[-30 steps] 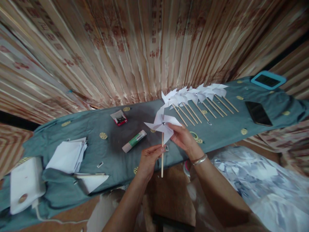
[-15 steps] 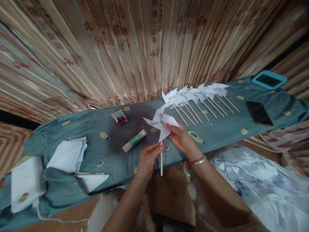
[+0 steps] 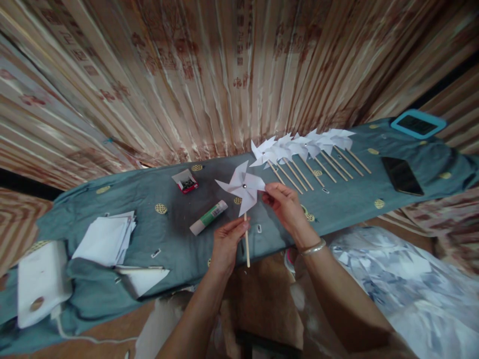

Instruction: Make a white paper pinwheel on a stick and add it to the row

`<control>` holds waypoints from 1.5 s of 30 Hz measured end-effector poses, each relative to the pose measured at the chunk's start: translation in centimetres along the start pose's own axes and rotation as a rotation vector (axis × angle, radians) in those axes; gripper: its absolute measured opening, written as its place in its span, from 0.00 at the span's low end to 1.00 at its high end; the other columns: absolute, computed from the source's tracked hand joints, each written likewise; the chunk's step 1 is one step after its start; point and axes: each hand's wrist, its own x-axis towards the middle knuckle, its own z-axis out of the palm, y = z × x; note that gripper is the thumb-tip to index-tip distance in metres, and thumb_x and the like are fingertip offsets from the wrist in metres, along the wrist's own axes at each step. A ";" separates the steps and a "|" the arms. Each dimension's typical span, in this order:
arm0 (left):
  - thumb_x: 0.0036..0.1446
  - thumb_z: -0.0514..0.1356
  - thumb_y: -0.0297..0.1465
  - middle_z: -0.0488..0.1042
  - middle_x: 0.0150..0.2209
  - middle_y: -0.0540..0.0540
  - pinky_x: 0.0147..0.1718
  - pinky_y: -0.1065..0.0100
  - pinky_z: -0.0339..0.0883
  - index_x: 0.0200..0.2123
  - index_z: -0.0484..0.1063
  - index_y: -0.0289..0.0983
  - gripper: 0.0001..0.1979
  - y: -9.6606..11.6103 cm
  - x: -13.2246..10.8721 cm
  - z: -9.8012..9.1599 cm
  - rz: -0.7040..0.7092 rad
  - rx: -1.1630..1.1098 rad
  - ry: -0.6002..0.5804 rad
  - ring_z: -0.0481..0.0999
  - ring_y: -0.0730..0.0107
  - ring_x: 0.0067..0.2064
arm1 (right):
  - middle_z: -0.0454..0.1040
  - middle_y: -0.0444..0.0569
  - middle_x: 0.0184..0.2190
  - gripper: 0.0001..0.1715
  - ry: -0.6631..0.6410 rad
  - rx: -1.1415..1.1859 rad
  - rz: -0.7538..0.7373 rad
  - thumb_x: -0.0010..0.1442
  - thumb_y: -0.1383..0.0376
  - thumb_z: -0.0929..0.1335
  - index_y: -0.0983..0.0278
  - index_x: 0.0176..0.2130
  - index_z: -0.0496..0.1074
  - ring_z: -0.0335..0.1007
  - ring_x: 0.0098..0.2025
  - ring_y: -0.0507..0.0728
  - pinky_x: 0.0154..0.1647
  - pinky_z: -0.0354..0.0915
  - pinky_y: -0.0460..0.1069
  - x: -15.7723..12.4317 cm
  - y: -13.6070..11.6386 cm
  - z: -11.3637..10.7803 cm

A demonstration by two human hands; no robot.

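A white paper pinwheel [image 3: 244, 185] with a shiny pin at its centre is held upright over the front of the table. My left hand [image 3: 227, 244] is closed around its wooden stick [image 3: 247, 252], just below the blades. The fingers of my right hand [image 3: 285, 207] pinch the tip of the right-hand blade. A glue stick [image 3: 208, 218] with a green label lies left of the pinwheel. Behind it is an open red and white box [image 3: 185, 181] of small dark pins. Several finished pinwheels [image 3: 307, 144] overlap in a row at the back right.
On the left of the green cloth [image 3: 175, 249] lie a stack of white paper [image 3: 107, 239] and a white device [image 3: 41, 284] with a cable. A black phone [image 3: 402, 175] and a blue-framed device [image 3: 418, 123] lie at the right. A filled clear plastic bag [image 3: 404, 279] stands below.
The pinwheel and my left hand have shifted slightly left. My right hand has moved from near the pinwheel's centre outward to a blade tip.
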 end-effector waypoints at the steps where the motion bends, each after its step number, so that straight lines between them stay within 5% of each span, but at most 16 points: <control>1: 0.30 0.77 0.37 0.81 0.27 0.45 0.33 0.69 0.65 0.28 0.84 0.36 0.18 0.0 0.0 0.0 0.007 0.000 0.005 0.71 0.74 0.27 | 0.75 0.41 0.23 0.15 -0.008 -0.009 0.002 0.40 0.55 0.81 0.60 0.24 0.78 0.66 0.25 0.50 0.28 0.63 0.46 -0.1 0.1 0.0; 26: 0.30 0.77 0.37 0.83 0.30 0.43 0.37 0.66 0.67 0.28 0.84 0.37 0.18 0.5 0.1 0.4 0.037 -0.033 0.033 0.75 0.69 0.30 | 0.65 0.38 0.18 0.20 -0.223 -0.131 0.105 0.41 0.55 0.80 0.61 0.18 0.71 0.58 0.25 0.49 0.30 0.56 0.47 -1.9 0.6 1.4; 39: 0.29 0.77 0.37 0.83 0.31 0.43 0.39 0.67 0.67 0.28 0.84 0.37 0.18 0.3 0.1 0.2 0.034 -0.038 0.020 0.75 0.69 0.31 | 0.75 0.43 0.22 0.17 -0.312 -0.237 0.034 0.45 0.52 0.78 0.61 0.20 0.76 0.65 0.27 0.52 0.33 0.61 0.49 -2.3 0.8 1.8; 42: 0.28 0.77 0.37 0.83 0.29 0.44 0.37 0.68 0.66 0.27 0.84 0.37 0.18 0.5 0.0 0.3 0.025 -0.041 0.029 0.74 0.71 0.30 | 0.73 0.43 0.19 0.20 -0.254 -0.367 -0.047 0.47 0.49 0.77 0.61 0.19 0.75 0.62 0.24 0.51 0.28 0.58 0.49 -1.9 0.4 1.3; 45: 0.27 0.78 0.38 0.83 0.29 0.44 0.36 0.68 0.66 0.27 0.84 0.37 0.20 0.5 0.0 0.3 0.011 -0.050 0.037 0.74 0.71 0.30 | 0.71 0.43 0.18 0.24 -0.060 -0.407 -0.176 0.50 0.47 0.75 0.62 0.17 0.73 0.62 0.24 0.52 0.29 0.58 0.49 -1.0 0.0 0.1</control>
